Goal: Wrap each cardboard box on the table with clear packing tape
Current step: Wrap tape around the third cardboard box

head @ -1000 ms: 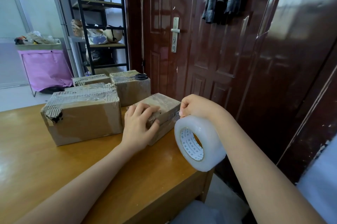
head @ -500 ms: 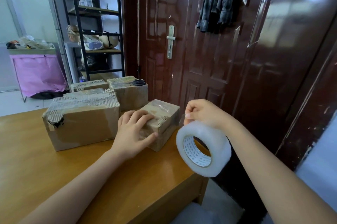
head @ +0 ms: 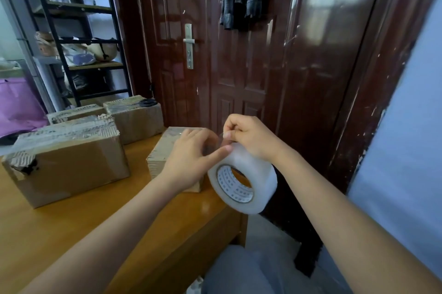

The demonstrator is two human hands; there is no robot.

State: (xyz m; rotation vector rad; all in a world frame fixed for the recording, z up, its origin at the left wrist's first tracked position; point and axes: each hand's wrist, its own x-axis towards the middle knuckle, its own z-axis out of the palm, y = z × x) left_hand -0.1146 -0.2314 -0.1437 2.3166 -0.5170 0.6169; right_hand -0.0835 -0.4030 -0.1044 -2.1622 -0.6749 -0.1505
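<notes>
Whereas a second ago the left hand (head: 189, 162) pressed flat on the small cardboard box (head: 162, 157), it has now lifted to the clear packing tape roll (head: 241, 183), its grip loosely spread, forefinger touching the roll's top. At three o'clock of it, the right hand (head: 251, 138) pinches the tape's free end. Likely they are peeling a fresh length; the box sits unheld near the worktop (head: 71, 234) edge.

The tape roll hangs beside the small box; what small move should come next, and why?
Probably draw the pinched tape end onto the small box. The right hand pinches the tape above the tape roll, the left hand fingers touch that strip, and no tape joins roll and box yet.
</notes>
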